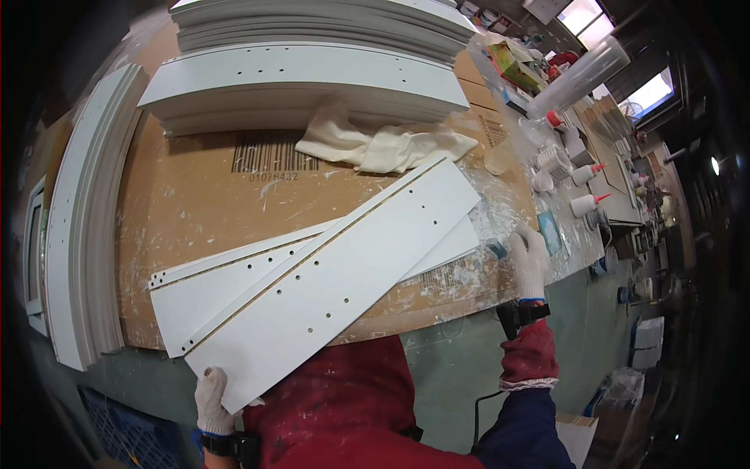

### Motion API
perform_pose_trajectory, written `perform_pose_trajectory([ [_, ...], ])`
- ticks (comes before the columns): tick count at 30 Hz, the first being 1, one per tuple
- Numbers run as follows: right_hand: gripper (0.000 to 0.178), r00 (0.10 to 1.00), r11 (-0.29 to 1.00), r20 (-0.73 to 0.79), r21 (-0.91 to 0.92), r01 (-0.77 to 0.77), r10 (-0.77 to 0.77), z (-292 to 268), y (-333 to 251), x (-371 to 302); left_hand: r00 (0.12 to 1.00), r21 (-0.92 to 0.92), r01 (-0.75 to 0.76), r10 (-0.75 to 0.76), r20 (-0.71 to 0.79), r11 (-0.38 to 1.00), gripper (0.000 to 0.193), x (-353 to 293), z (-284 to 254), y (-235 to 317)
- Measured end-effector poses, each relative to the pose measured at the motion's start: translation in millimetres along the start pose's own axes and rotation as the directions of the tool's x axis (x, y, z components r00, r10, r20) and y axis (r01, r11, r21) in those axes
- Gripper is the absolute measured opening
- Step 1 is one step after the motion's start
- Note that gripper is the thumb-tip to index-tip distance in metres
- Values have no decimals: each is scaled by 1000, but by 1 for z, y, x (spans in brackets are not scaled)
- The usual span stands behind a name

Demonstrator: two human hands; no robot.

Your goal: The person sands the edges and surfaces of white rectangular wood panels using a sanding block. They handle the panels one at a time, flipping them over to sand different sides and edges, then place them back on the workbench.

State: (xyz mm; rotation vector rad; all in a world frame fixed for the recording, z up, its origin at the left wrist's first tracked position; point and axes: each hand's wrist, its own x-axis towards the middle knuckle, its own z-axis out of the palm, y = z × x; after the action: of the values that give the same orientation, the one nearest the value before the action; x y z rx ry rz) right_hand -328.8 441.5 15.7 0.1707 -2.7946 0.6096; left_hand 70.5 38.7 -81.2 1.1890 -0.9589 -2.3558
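Observation:
A white drilled board [336,266], with a narrow brown groove along one long side, lies slantwise over another white board [226,273] on the cardboard-covered table. Its near left corner juts past the table edge, and my left hand [212,400], in a white knit glove, grips it there. My right hand [530,262], gloved too, is at the table's right edge with its fingers curled. A small blue-grey flat piece [496,248] is beside its thumb. Whether the fingers hold that piece is unclear. A blue packet [549,233] lies just right of this hand.
Stacks of white boards stand at the back [305,74] and along the left side [90,227]. A crumpled cream cloth [383,144] lies before the back stack. White bottles with red tips [584,205] and a clear plastic roll [582,78] are at the right.

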Motion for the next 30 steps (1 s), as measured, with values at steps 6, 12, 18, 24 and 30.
perform_pose_trajectory([
  [6, 28, 934, 889, 306, -354, 290, -183, 34, 20, 63, 995, 139, -12, 25, -95, 990, 45, -4, -32, -1],
  [12, 28, 953, 851, 300, -485, 199, -52, 55, -5, 69, 994, 194, 29, -9, -106, 981, 33, -15, -30, 7],
  [18, 28, 959, 927, 280, -352, 132, -30, 55, 6, 76, 978, 310, 10, 55, -200, 951, 34, -15, -29, 1],
  [24, 24, 877, 987, 458, -135, -93, 145, 49, 13, 96, 967, 553, -92, 205, -148, 828, 31, 1, -84, -38],
  [30, 24, 957, 935, 287, -322, 146, -50, 46, -2, 93, 979, 129, 49, -23, -201, 990, 19, -15, 0, 9],
])
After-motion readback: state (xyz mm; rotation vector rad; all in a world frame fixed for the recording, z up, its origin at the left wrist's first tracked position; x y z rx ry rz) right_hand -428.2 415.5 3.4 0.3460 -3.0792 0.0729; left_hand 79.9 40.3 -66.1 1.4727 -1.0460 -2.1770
